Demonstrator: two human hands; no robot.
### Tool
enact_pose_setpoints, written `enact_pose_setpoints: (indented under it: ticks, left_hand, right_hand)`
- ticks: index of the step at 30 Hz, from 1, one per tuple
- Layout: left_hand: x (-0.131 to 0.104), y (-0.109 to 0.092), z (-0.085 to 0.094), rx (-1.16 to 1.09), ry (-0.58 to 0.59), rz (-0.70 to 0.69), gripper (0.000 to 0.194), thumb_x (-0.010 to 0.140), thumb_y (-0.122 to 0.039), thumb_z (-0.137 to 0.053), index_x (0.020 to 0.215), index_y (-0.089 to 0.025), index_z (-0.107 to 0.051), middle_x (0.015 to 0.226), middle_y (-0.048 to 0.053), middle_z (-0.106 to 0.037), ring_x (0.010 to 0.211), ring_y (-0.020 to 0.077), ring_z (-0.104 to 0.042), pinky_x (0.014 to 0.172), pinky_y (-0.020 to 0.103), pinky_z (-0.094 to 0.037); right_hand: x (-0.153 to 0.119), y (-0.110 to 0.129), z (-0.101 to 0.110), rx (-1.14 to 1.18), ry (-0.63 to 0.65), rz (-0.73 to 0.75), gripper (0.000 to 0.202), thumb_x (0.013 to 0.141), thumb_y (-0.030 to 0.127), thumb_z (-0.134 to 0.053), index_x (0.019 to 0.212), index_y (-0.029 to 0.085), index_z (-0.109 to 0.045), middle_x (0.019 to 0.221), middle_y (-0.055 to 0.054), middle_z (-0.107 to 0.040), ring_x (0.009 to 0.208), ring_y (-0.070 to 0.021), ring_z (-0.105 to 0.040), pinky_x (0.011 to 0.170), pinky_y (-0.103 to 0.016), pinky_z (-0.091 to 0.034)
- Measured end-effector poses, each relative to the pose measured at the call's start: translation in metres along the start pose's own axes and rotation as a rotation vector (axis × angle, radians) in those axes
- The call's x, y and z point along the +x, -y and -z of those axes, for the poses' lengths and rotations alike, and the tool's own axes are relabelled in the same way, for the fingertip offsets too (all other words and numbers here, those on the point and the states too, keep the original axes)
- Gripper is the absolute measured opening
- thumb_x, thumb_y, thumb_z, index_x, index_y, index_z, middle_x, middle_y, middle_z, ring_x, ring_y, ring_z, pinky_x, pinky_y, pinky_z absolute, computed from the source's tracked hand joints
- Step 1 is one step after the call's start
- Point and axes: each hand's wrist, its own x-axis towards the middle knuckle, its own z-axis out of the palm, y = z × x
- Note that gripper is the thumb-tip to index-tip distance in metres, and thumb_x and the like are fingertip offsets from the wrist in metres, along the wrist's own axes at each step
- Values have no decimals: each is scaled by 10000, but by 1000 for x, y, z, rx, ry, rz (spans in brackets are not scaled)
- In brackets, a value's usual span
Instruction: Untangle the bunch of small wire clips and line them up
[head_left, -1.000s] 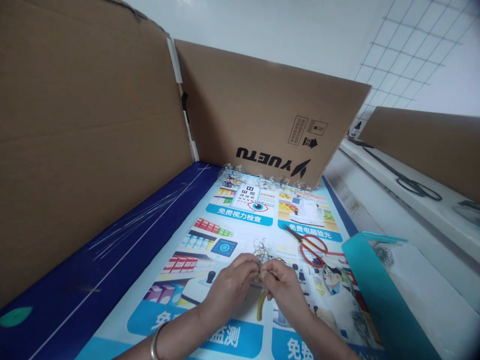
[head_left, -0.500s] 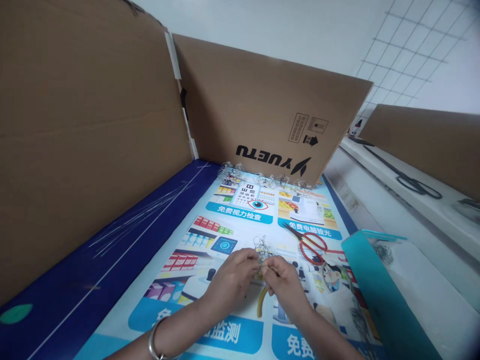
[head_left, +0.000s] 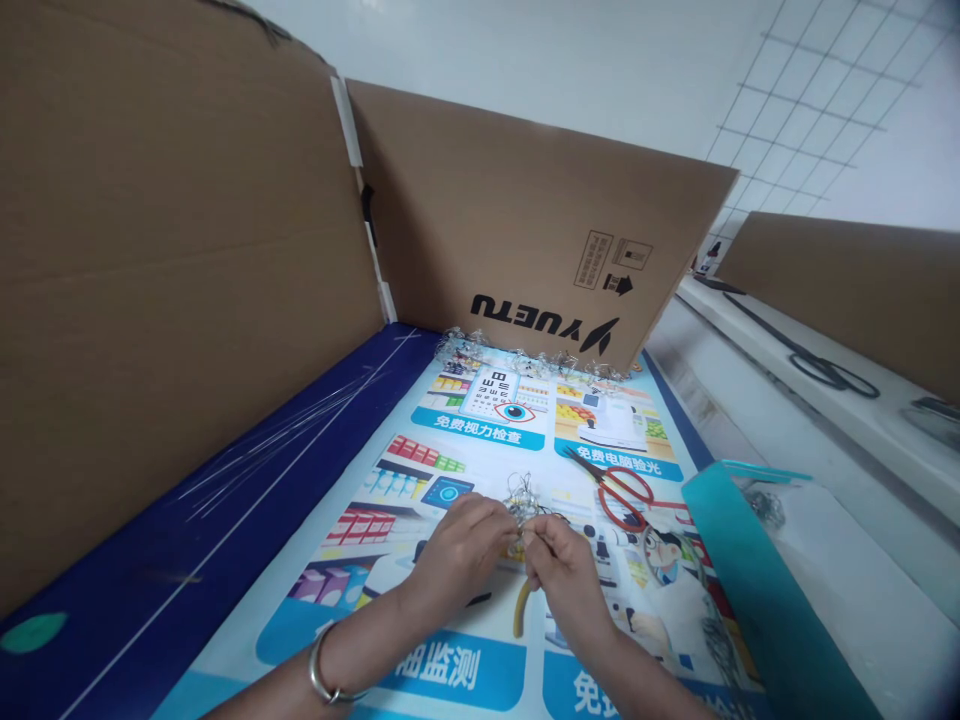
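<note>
- Wire bundle (head_left: 523, 496): just beyond and between both hands' fingertips.
- Left hand (head_left: 466, 545): fingers curled beside the bundle; grip hidden, cannot tell.
- Right hand (head_left: 564, 568): thumb and forefinger pinched closed on the bundle's near end.

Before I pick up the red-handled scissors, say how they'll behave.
The red-handled scissors have slim, straight blades, so they'll probably stay stiff. Their handles are spread apart, so lifted by one loop, they may swing at the pivot. Lying flat, they'd likely slide, not roll.
</note>
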Motion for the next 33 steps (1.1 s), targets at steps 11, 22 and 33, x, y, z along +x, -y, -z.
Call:
enact_pose_setpoints:
  ticks: [11,22,33]
  left_hand:
    - [3,-2,3,-53,-11,38,125,835,-126,-466,802,-173,-576,774,44,-610,775,164,-540,747,317,-433]
    - [-1,-5,-1,20,-58,36,120,826,-127,-467,857,-173,-574,829,61,-597,824,182,-532,782,355,-438]
    - [5,-12,5,352,-74,-159,193,818,-83,-465,916,-173,-604,874,33,-641,803,159,-544,929,446,-318]
  right_hand:
    - [-4,-7,-4,-171,-53,108,176,867,295,-430,760,184,-515,573,48,-458,539,-96,-446,530,-213,-375]
    - [-7,-7,-10,52,-58,18,207,868,362,-437,867,176,-527,575,41,-476,531,-95,-444,516,-216,-379]
    - [-4,-3,-14,237,-98,-36,231,840,383,-492,864,164,-562,586,30,-482,519,-90,-421,496,-211,-350]
